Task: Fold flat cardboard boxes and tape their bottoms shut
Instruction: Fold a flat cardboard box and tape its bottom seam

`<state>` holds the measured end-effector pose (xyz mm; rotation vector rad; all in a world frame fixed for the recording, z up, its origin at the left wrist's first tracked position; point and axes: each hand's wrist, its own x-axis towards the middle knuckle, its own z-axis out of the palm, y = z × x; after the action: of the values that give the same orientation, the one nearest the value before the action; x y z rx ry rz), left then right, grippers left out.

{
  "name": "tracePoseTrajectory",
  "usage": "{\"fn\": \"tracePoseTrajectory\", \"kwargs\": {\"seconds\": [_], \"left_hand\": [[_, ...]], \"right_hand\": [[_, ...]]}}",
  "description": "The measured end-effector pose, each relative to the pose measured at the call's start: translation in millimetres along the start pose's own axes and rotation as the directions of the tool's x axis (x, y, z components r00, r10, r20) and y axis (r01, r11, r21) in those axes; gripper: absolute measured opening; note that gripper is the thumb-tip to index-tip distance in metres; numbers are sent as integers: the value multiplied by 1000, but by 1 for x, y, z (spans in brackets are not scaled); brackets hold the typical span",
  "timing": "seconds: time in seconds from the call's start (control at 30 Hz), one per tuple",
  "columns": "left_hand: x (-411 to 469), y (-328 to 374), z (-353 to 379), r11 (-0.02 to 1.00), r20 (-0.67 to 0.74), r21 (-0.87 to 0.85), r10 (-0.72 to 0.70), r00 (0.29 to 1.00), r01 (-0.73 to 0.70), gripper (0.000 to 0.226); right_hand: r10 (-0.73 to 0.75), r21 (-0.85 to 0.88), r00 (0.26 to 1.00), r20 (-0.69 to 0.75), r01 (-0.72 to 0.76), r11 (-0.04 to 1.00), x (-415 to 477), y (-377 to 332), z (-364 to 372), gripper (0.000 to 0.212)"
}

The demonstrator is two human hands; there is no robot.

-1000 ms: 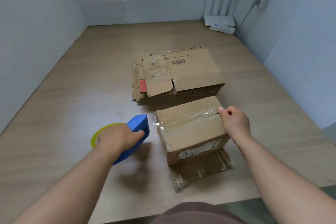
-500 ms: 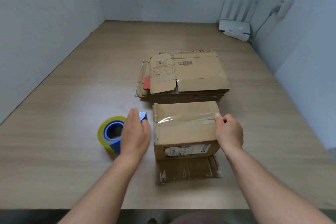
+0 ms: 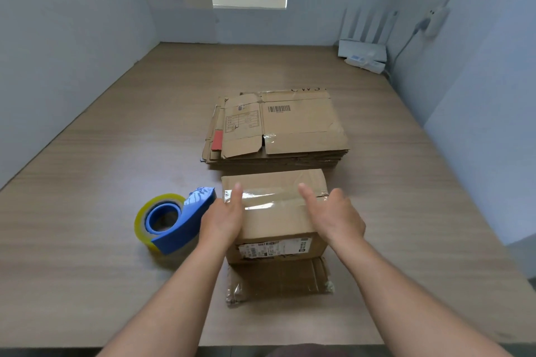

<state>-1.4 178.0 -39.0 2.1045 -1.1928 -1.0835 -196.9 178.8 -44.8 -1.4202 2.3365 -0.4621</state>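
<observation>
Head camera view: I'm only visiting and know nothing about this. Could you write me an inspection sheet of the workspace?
Surface: wooden table, pale grain.
Job's things: folded box with a clear tape strip across its top and a flap lying flat toward the person; stack of flat boxes behind it; blue tape dispenser with a yellowish roll, left of the box.
Clutter: nothing seen.
Hands: left hand and right hand both open, fingers straight, at the box's left and right top edges near the tape ends.
Cables: one cable from a wall plug down to the far right corner.
Surroundings: blue-grey walls; white router with antennas, far right corner.
</observation>
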Motion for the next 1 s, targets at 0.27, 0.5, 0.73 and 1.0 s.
{"fn": "tracePoseTrajectory", "kwargs": {"seconds": [0.27,0.5,0.73,1.0], "left_hand": [[-2,-2,9,995,-156,100,1,988,15,52],[-28,-33,-28,998,381,-55,37,924,-17,69],[-69,-43,15,985,212,-81,168,963,-154,69],[-65,-34,22,970,172,-120,232,957,-213,65]], "right_hand": [[-15,-39,999,46,17,999,21,-8,-2,67],[-36,20,996,78,35,999,57,-17,-15,78],[-16,-5,972,234,18,1000,46,-49,1,123],[-221,-129,932,286,266,955,-16,-18,3,102]]}}
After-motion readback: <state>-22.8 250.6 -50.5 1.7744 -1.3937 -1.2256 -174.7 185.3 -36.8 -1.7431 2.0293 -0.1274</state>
